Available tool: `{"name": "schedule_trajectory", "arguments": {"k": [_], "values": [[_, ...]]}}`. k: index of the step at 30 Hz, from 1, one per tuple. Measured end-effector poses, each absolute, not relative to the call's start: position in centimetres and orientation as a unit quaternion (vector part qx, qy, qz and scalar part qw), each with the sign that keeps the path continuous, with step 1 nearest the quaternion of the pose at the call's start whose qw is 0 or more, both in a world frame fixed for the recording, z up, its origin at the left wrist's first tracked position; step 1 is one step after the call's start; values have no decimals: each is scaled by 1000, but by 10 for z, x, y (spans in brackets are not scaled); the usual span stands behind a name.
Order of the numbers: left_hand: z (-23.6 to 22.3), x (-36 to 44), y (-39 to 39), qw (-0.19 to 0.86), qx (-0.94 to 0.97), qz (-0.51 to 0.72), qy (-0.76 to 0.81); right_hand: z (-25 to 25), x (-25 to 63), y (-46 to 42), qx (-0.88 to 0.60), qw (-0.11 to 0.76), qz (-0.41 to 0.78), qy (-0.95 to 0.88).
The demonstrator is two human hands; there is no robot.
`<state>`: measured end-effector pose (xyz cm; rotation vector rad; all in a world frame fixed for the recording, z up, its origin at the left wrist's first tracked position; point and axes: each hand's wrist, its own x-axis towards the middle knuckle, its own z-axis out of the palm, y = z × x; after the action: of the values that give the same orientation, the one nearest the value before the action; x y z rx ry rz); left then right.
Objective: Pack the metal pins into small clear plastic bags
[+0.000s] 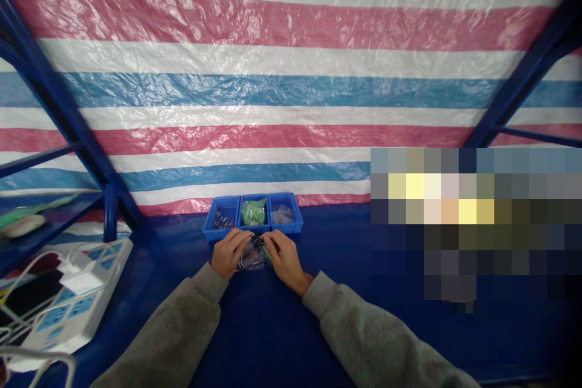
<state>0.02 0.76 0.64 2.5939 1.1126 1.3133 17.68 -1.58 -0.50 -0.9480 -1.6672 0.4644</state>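
Left hand [228,253] and right hand [285,257] close together over the blue table [268,327], just on the near side of three small blue bins. Small dark piece [257,240] between the two sets of fingertips, right in the middle. Right hand curled, with thumb and finger closed on the small dark piece. Left hand curled too, with fingertips pinched nearly shut beside the same piece; cannot tell whether gripping anything. Under and between both hands, a clear plastic bag [253,257] on the table.

In the left bin [218,234], lots of thin dark bits. In the middle bin [261,228], a green bag [253,211]. In the right bin [291,228], clear bags [282,214]. On both arms, grey sleeves [368,333]. Far left of the hands, a white power strip [86,312] with white wires. On the far side, a shiny striped sheet [282,91] in red, white and blue. On the right, a big blurry patch.
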Motion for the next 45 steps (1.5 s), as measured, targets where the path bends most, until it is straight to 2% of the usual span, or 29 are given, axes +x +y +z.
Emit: {"name": "schedule_trajectory", "arguments": {"k": [10,25,45], "values": [[6,0,7,15,803,445,396,-7,176,-15,-404,572,196,-687],[8,5,3,65,778,477,403,-7,176,-13,-376,536,192,-732],[9,4,4,35,793,462,396,-7,176,-13,-408,554,191,-700]]}}
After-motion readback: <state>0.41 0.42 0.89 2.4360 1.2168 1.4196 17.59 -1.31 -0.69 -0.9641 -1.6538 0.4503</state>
